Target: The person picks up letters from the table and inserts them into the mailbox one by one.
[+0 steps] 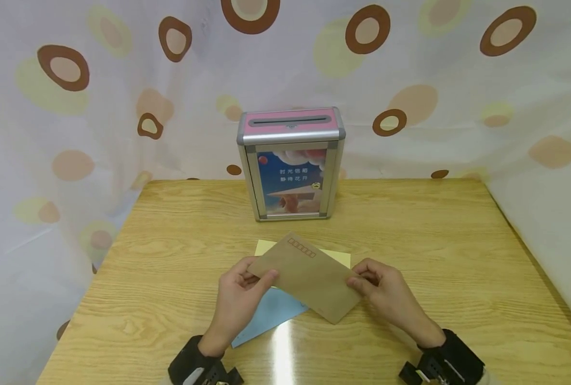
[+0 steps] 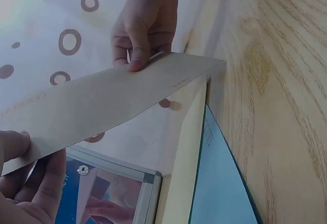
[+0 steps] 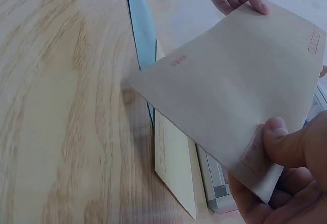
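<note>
A brown paper envelope [image 1: 309, 278] with a row of small red boxes is held tilted above the table by both hands. My left hand [image 1: 239, 299] pinches its left corner between thumb and fingers. At the opposite side, my right hand [image 1: 393, 297] pinches the right corner, its thumb on top, as the right wrist view shows. Beneath lie a pale yellow envelope [image 1: 340, 258] and a light blue envelope [image 1: 271, 315], both partly hidden by the brown one. In the left wrist view the blue envelope [image 2: 217, 173] overlaps the yellow one [image 2: 184, 157].
A silver-framed box [image 1: 292, 166] with a pink top and a slot [image 1: 290, 121] stands upright behind the envelopes, a picture on its front. The wooden table [image 1: 179, 230] ends at a patterned cloth [image 1: 275, 69] at the back and sides.
</note>
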A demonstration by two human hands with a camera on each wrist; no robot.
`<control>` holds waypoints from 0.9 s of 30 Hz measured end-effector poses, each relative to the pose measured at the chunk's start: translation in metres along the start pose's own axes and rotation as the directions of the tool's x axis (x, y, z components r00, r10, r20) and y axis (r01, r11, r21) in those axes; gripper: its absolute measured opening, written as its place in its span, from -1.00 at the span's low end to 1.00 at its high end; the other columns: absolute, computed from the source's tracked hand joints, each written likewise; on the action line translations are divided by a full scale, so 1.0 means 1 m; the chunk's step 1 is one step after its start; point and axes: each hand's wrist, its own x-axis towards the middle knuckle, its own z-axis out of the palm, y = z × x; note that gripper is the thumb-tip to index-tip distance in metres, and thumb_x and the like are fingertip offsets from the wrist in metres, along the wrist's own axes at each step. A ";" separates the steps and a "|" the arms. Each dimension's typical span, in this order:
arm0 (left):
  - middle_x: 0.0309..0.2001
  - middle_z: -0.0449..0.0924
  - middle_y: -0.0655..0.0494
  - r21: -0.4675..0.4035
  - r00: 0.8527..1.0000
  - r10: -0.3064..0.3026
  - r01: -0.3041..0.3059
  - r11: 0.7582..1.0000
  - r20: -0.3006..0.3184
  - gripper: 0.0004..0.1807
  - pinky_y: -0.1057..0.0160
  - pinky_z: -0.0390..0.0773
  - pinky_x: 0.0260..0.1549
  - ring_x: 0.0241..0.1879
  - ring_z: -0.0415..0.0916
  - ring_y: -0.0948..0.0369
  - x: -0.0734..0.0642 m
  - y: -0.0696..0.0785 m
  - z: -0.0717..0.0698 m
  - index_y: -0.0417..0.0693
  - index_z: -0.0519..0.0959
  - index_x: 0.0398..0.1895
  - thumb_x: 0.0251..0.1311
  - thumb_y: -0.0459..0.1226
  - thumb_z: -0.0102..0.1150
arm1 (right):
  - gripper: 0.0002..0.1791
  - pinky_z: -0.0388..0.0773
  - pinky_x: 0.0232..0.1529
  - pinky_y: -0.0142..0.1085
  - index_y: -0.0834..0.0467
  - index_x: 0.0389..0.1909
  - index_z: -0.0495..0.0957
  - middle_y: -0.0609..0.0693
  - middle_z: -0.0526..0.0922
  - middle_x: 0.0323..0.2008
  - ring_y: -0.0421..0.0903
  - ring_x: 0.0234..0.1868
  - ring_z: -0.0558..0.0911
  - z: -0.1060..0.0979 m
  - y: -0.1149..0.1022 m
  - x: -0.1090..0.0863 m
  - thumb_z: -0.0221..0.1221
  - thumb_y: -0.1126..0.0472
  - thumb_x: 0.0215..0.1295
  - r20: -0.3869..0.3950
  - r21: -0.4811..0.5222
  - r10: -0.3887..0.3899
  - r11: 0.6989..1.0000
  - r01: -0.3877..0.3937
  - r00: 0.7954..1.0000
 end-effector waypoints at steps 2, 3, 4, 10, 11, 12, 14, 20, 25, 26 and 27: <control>-0.11 0.75 -0.31 -0.016 1.000 0.000 0.000 1.000 -0.015 -0.73 0.25 0.76 -0.15 -0.13 0.78 0.20 -0.001 0.001 0.001 -0.37 0.58 -0.01 0.27 -0.46 0.34 | -0.95 0.59 -0.41 -0.40 0.16 -0.26 0.65 -0.04 0.78 -0.34 -0.26 -0.36 0.71 0.001 -0.002 -0.001 0.33 0.33 0.32 -0.015 0.018 0.005 1.000 -0.005 1.000; -0.11 0.75 -0.31 -0.025 1.000 0.005 -0.005 1.000 -0.018 -0.74 0.26 0.76 -0.15 -0.13 0.78 0.20 -0.001 0.002 0.001 -0.37 0.57 -0.02 0.27 -0.47 0.33 | -0.95 0.58 -0.42 -0.40 0.17 -0.26 0.65 -0.03 0.79 -0.35 -0.26 -0.37 0.71 0.002 -0.002 -0.001 0.33 0.33 0.32 -0.020 0.031 0.013 0.999 -0.012 1.000; -0.11 0.75 -0.32 -0.035 1.000 0.008 -0.008 0.999 -0.017 -0.75 0.26 0.76 -0.15 -0.13 0.78 0.20 -0.001 0.003 0.001 -0.37 0.57 -0.03 0.27 -0.47 0.33 | -0.95 0.57 -0.42 -0.40 0.18 -0.26 0.65 -0.03 0.80 -0.35 -0.25 -0.38 0.70 0.002 -0.002 -0.002 0.33 0.33 0.32 -0.025 0.042 0.020 0.999 -0.018 0.999; -0.10 0.72 -0.35 -0.047 0.996 0.058 -0.055 0.997 0.061 -0.80 0.23 0.75 -0.09 -0.10 0.77 0.22 -0.002 0.002 0.006 -0.43 0.60 -0.06 0.29 -0.50 0.28 | -0.94 0.64 -0.36 -0.39 0.27 -0.27 0.63 0.05 0.81 -0.34 -0.24 -0.40 0.69 0.009 -0.005 -0.003 0.32 0.38 0.29 -0.044 0.113 0.011 0.994 -0.006 0.999; -0.10 0.72 -0.35 -0.042 0.995 0.064 -0.061 0.997 0.079 -0.80 0.22 0.75 -0.09 -0.10 0.77 0.22 -0.003 0.001 0.007 -0.43 0.61 -0.05 0.30 -0.49 0.28 | -0.93 0.65 -0.35 -0.38 0.29 -0.27 0.62 0.06 0.82 -0.33 -0.25 -0.39 0.70 0.010 -0.005 -0.003 0.32 0.39 0.29 -0.046 0.126 0.005 0.992 0.000 0.999; -0.11 0.71 -0.34 -0.034 0.993 0.067 -0.064 0.997 0.095 -0.81 0.22 0.75 -0.10 -0.11 0.77 0.22 -0.004 0.000 0.009 -0.42 0.61 -0.06 0.30 -0.49 0.28 | -0.92 0.66 -0.34 -0.38 0.30 -0.26 0.62 0.08 0.82 -0.32 -0.25 -0.37 0.71 0.012 -0.006 -0.003 0.32 0.40 0.29 -0.048 0.142 -0.001 0.990 0.008 0.999; -0.12 0.72 -0.32 -0.016 0.990 0.061 -0.060 0.998 0.126 -0.80 0.21 0.76 -0.11 -0.13 0.78 0.19 -0.005 -0.001 0.012 -0.40 0.63 -0.05 0.31 -0.47 0.29 | -0.92 0.68 -0.32 -0.37 0.32 -0.26 0.61 0.11 0.82 -0.31 -0.25 -0.36 0.73 0.015 -0.008 -0.004 0.32 0.41 0.28 -0.056 0.175 -0.012 0.984 0.021 0.998; -0.03 0.71 -0.32 0.061 0.968 0.051 -0.068 0.996 0.247 -0.69 0.24 0.75 -0.12 -0.07 0.77 -0.04 -0.009 -0.007 0.024 -0.41 0.59 0.06 0.32 -0.42 0.31 | -0.90 0.69 -0.29 -0.37 0.35 -0.24 0.61 0.09 0.81 -0.34 -0.23 -0.34 0.74 0.024 -0.010 -0.004 0.32 0.39 0.31 -0.096 0.271 -0.010 0.962 0.036 0.995; -0.02 0.73 -0.25 0.176 0.948 -0.011 -0.048 0.983 0.319 -0.65 0.34 0.75 -0.22 -0.12 0.77 -0.04 -0.011 -0.008 0.031 -0.34 0.59 0.11 0.28 -0.42 0.35 | -0.86 0.69 -0.17 -0.40 0.37 -0.19 0.59 -0.09 0.82 -0.31 -0.22 -0.27 0.77 0.027 -0.012 -0.003 0.28 0.35 0.38 -0.105 0.331 0.012 0.943 0.024 0.994; -0.03 0.73 -0.23 0.203 0.946 -0.026 -0.043 0.978 0.323 -0.66 0.36 0.74 -0.24 -0.14 0.77 -0.01 -0.011 -0.008 0.032 -0.33 0.60 0.10 0.28 -0.42 0.35 | -0.86 0.68 -0.16 -0.41 0.37 -0.18 0.59 -0.10 0.82 -0.30 -0.22 -0.26 0.77 0.027 -0.013 -0.003 0.28 0.34 0.39 -0.104 0.333 0.009 0.943 0.026 0.995; -0.05 0.74 -0.21 0.233 0.945 -0.036 -0.043 0.972 0.324 -0.67 0.39 0.73 -0.26 -0.17 0.78 0.01 -0.010 -0.007 0.032 -0.31 0.61 0.09 0.28 -0.42 0.35 | -0.85 0.69 -0.17 -0.40 0.38 -0.17 0.59 -0.09 0.82 -0.29 -0.21 -0.25 0.77 0.027 -0.013 -0.003 0.27 0.33 0.39 -0.101 0.337 0.005 0.941 0.029 0.995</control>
